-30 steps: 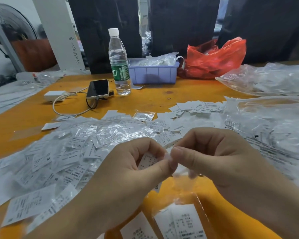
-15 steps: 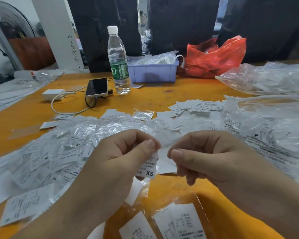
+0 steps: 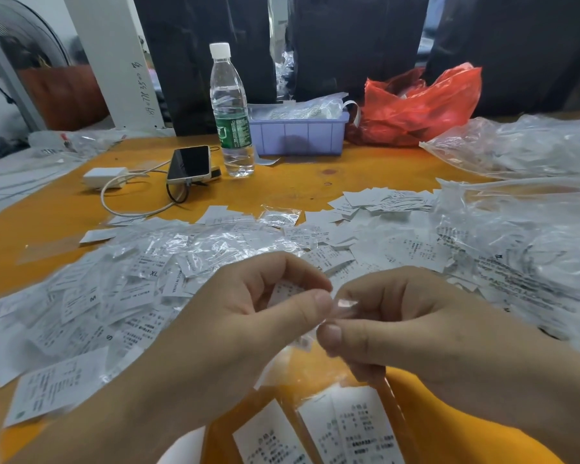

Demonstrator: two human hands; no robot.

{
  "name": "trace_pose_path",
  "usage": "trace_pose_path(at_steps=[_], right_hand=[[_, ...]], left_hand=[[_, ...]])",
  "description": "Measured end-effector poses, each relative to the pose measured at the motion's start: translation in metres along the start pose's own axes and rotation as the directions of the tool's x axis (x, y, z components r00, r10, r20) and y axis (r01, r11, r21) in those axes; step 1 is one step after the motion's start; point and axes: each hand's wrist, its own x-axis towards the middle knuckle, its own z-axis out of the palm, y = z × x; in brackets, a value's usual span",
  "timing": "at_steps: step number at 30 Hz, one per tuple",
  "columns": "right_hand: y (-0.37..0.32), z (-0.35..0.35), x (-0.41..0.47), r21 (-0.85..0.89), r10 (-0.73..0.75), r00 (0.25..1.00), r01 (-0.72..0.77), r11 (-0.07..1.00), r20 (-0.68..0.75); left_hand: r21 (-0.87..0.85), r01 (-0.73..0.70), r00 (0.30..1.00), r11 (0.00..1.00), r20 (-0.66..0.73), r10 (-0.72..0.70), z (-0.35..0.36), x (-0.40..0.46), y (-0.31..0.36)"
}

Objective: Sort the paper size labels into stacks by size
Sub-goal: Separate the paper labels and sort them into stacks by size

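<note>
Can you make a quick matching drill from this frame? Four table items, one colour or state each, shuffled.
Things:
1. water bottle
2. plastic bin
3. crumpled bag
4. phone

Descriptions:
A. red, behind the far right of the bin
B. lilac, holding clear packets
C. dark screen up, cable plugged in
D. upright, white cap, green label

Pairs: 1-D, 2-B, 3-A, 4-C

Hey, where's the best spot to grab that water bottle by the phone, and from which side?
Grip the water bottle around its green label band, coming from the near side. It stands upright, and the band is a straight round section that fingers can wrap. The phone crowds its left and the purple bin its right, so the front looks freest.
</note>
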Motion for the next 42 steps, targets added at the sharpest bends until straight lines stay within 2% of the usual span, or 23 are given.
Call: trace_pose_path(at_steps=[2,6,10,12,14,17,24,27,30,33,42], right_hand=[[0.001,0.001,0.000,-0.010,-0.014,0.999,0.014,1.000,-0.043],[0.001,0.000,0.001,0.013,-0.066,0.976,0.070,0.997,-0.208],[-0.002,-0.003,0.000,0.119,-0.048,0.951,0.088,0.989,-0.305],[-0.002,-0.002,0.002,0.217,-0.021,0.951,0.092,0.972,-0.307],[0.001,0.000,0.005,0.273,0.009,0.964,0.067,0.960,-0.267],[0.005,0.002,0.007,0.257,0.050,0.978,0.004,0.966,-0.202],[0.000,-0.005,0.003,0.192,0.008,0.982,0.029,0.981,-0.190],[0.000,-0.002,0.005,0.116,-0.034,0.947,0.075,0.990,-0.319],[-0.001,-0.003,0.004,0.031,-0.117,0.861,0.153,0.988,-0.494],[-0.005,-0.002,-0.001,-0.070,-0.207,0.807,0.202,0.977,-0.553],[-0.010,-0.006,-0.001,0.057,-0.182,0.744,0.283,0.957,-0.643]], left_hand=[[0.003,-0.012,1.000,1.000,0.026,0.012,0.001,0.000,0.000],[-0.037,-0.013,1.000,0.999,-0.010,0.012,-0.002,0.001,0.000],[-0.101,-0.006,0.997,0.995,-0.077,-0.002,-0.001,0.003,0.000],[-0.155,0.004,0.998,0.988,-0.068,-0.015,0.000,0.004,0.001],[-0.217,0.021,1.000,0.976,-0.002,-0.022,0.002,0.003,0.003],[-0.253,0.019,0.996,0.967,0.084,0.002,0.007,0.000,0.005],[-0.165,0.002,0.997,0.986,0.079,0.012,0.011,0.001,0.002],[-0.194,0.002,1.000,0.981,0.011,0.001,0.011,0.002,0.001],[-0.182,-0.015,0.992,0.983,-0.128,-0.009,0.007,0.005,0.000],[-0.223,-0.035,0.971,0.974,-0.240,-0.020,0.003,0.005,0.002],[-0.175,-0.049,0.958,0.983,-0.287,-0.003,0.004,0.003,0.006]])
